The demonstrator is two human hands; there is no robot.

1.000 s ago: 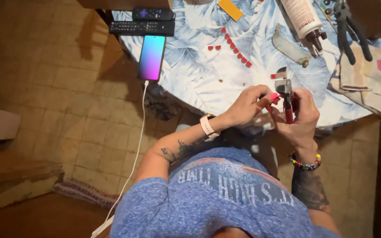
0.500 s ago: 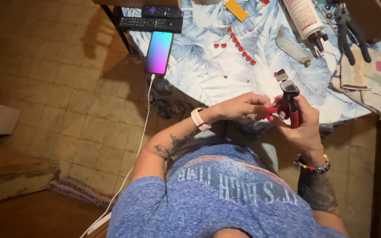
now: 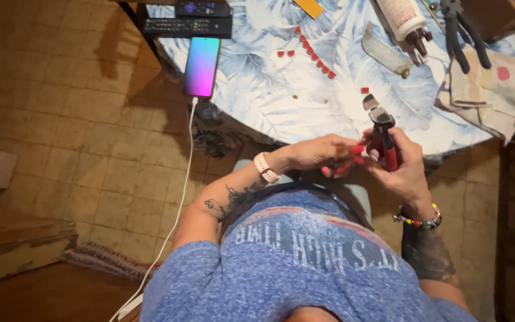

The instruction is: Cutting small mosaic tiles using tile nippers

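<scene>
Both hands sit lower off the table edge [image 3: 448, 146] than before; I see right hand [image 3: 403, 170] gripping red-handled nippers [image 3: 384, 134], left hand [image 3: 323, 154] pinching beside them.

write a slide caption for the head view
Right hand grips red-handled metal nippers while left hand touches them, beside a blue leaf-print tablecloth scattered with small red tile pieces.

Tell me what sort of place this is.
Likely a home craft table: leaf-print tablecloth, remotes beside a charging phone, tiled floor. The right hand holds red-handled nippers.
</scene>
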